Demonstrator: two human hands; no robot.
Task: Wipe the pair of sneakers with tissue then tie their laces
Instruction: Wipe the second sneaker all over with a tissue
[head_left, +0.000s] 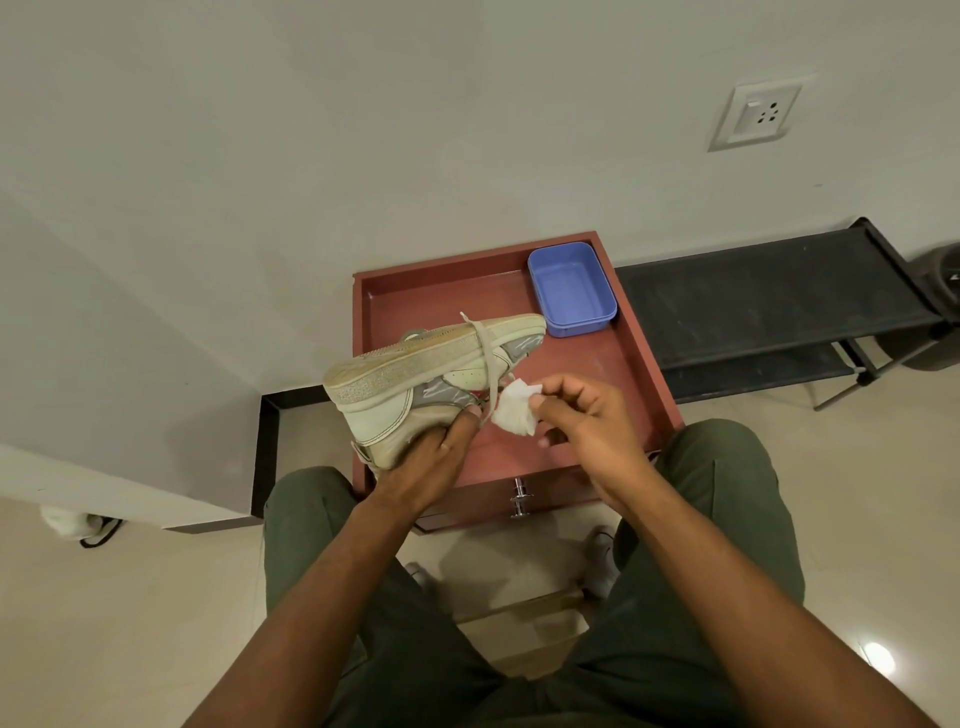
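A white and grey sneaker (415, 379) is held on its side above the red-brown table (613, 374), sole turned up and left, toe pointing toward the back right. My left hand (431, 457) grips it by the heel and collar from below. A loose lace (480, 343) lies across the sole. My right hand (587, 415) pinches a crumpled white tissue (514, 408) between thumb and fingers, right beside the shoe's upper. Only this one sneaker of the pair shows on the table.
An empty blue plastic tub (571, 288) sits at the table's back right corner. A black shoe rack (769, 312) stands to the right against the wall. My knees in green trousers (727, 519) flank the table's drawer handle (519, 499).
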